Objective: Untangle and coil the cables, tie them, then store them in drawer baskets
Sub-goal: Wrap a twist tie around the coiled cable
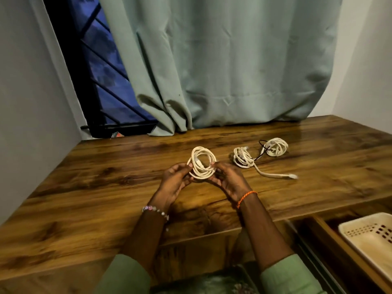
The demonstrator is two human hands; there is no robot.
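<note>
White cable coil (201,164) sits upright between my left hand (177,181) and right hand (228,180), fingers of both pinched on its rim, above the tabletop (106,177). It looks untied to me; loosen either pinch and the loops could spring apart. The basket (369,234) waits in the open drawer.

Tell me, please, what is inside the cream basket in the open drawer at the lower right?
The visible part of the cream basket shows only its perforated wall and bare floor, with no cable in it. The basket runs past the picture's edge, so the rest is unseen.
</note>
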